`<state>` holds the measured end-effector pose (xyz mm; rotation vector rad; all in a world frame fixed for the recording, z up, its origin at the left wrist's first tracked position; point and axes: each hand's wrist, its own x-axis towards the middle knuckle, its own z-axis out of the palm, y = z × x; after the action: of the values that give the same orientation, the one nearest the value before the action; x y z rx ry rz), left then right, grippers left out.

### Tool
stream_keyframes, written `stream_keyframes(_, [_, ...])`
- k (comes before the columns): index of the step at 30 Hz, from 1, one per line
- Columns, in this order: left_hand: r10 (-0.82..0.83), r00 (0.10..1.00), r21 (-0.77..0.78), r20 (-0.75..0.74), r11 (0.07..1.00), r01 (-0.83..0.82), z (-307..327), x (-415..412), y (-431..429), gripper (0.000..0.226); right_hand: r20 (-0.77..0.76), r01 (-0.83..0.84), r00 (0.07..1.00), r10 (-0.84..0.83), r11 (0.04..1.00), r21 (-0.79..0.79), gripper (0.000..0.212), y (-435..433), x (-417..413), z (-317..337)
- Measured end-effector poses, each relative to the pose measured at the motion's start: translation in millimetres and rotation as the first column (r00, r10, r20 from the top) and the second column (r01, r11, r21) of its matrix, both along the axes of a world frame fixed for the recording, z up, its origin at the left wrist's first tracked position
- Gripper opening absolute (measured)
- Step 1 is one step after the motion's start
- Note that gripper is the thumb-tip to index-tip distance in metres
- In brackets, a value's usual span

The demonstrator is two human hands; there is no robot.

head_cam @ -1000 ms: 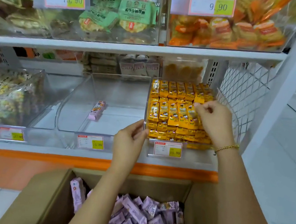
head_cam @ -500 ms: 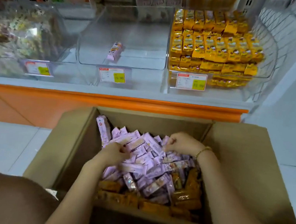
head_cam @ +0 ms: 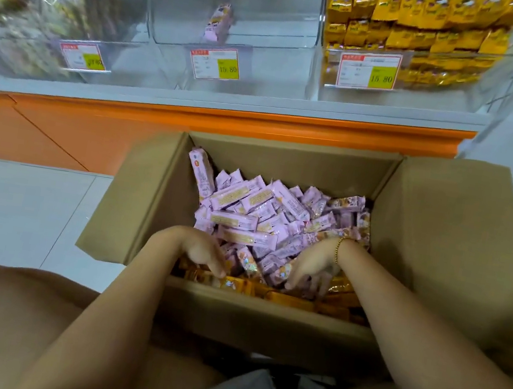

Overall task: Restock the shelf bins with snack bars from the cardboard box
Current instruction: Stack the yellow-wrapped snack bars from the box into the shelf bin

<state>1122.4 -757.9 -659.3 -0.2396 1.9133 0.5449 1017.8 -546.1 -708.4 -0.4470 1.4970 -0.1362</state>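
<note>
An open cardboard box [head_cam: 444,231] stands on the floor below the shelf. It is filled with purple snack bars [head_cam: 265,216], and orange bars [head_cam: 285,298] lie along its near side. My left hand [head_cam: 202,251] and my right hand [head_cam: 312,268] are both inside the box at the near end. Their fingers point down into the pile where the purple and orange bars meet. The fingers look spread and I see no bar held in either hand. On the shelf, the middle clear bin [head_cam: 278,2] holds a single purple bar [head_cam: 219,22]. The right bin [head_cam: 459,92] is packed with yellow bars.
A left bin [head_cam: 37,1] holds mixed wrapped snacks. Price tags [head_cam: 215,62] hang on the bin fronts. An orange shelf base [head_cam: 91,127] runs behind the box. Grey floor tiles lie to the left, and my knees are close to the box's near wall.
My hands left the yellow-bar bin, dropped into the box and slid toward its near side. The view has tilted down and moved closer to the box.
</note>
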Motion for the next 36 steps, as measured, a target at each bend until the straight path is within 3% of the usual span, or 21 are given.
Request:
stream_keyframes(5, [-0.040, 0.999, 0.028, 0.019, 0.999, 0.040, 7, -6, 8, 0.030, 0.014, 0.007, 1.000, -0.006, 1.000, -0.029, 0.053, 8, -4, 12])
stream_keyframes(8, [-0.050, 0.999, -0.005, 0.004, 0.999, 0.050, 12, -7, 13, 0.034, 0.049, 0.042, 0.998, -0.040, 0.999, -0.033, 0.037, 11, -5, 17])
stream_keyframes(11, [0.015, 0.999, -0.003, 0.044, 1.000, -0.015, 15, -7, 14, 0.022, 0.084, 0.094, 0.993, -0.086, 0.991, -0.096, 0.038, 12, -11, 25])
stream_keyframes(13, [0.122, 0.990, 0.107, 0.073, 0.986, -0.129, 18, -7, 11, 0.016, 0.117, 0.195, 0.977, -0.177, 0.966, -0.168, 0.019, 14, -19, 32])
stream_keyframes(15, [0.335, 0.938, 0.273, 0.092, 0.897, -0.347, 23, -11, 9, 0.020, 0.107, 0.354, 0.935, -0.338, 0.896, -0.269, 0.016, 17, -29, 40])
stream_keyframes(17, [0.518, 0.855, 0.362, -0.002, 0.797, -0.483, 34, -16, 10, 0.025, 0.073, 0.506, 0.845, -0.530, 0.747, -0.432, 0.027, 19, -39, 50])
stream_keyframes(19, [0.584, 0.792, 0.409, -0.177, 0.776, -0.480, 45, -22, 10, 0.022, 0.047, 0.592, 0.713, -0.700, 0.564, -0.576, 0.052, 19, -50, 60])
stream_keyframes(21, [0.578, 0.759, 0.459, -0.299, 0.785, -0.417, 54, -28, 10, 0.018, 0.025, 0.592, 0.635, -0.773, 0.465, -0.659, 0.079, 21, -60, 71])
stream_keyframes(23, [0.621, 0.709, 0.525, -0.333, 0.747, -0.408, 61, -32, 12, 0.017, 0.010, 0.552, 0.627, -0.779, 0.436, -0.711, 0.084, 22, -64, 84])
stream_keyframes(24, [0.652, 0.680, 0.558, -0.336, 0.719, -0.414, 65, -34, 15, 0.019, 0.048, 0.553, 0.620, -0.783, 0.394, -0.735, 0.071, 22, -63, 92])
stream_keyframes(26, [0.743, 0.603, 0.640, -0.290, 0.619, -0.455, 67, -38, 21, 0.029, 0.182, 0.600, 0.560, -0.808, 0.245, -0.762, 0.029, 21, -59, 106])
stream_keyframes(27, [0.799, 0.558, 0.678, -0.224, 0.539, -0.499, 68, -40, 25, 0.035, 0.221, 0.605, 0.524, -0.822, 0.177, -0.776, 0.019, 21, -58, 112])
stream_keyframes(30, [0.930, 0.368, 0.759, 0.006, 0.236, -0.607, 71, -50, 36, 0.040, 0.194, 0.563, 0.430, -0.882, 0.093, -0.821, 0.019, 20, -56, 129])
stream_keyframes(32, [0.952, 0.244, 0.781, 0.187, 0.007, -0.624, 75, -56, 44, 0.035, 0.098, 0.478, 0.326, -0.940, 0.074, -0.875, 0.020, 20, -55, 134])
stream_keyframes(34, [0.927, 0.198, 0.784, 0.319, -0.141, -0.604, 82, -59, 54, 0.028, -0.015, 0.348, 0.211, -0.977, 0.090, -0.933, 0.019, 20, -55, 136])
stream_keyframes(36, [0.898, 0.201, 0.790, 0.391, -0.215, -0.575, 85, -62, 62, 0.026, -0.068, 0.250, 0.175, -0.982, 0.111, -0.962, 0.020, 17, -51, 138])
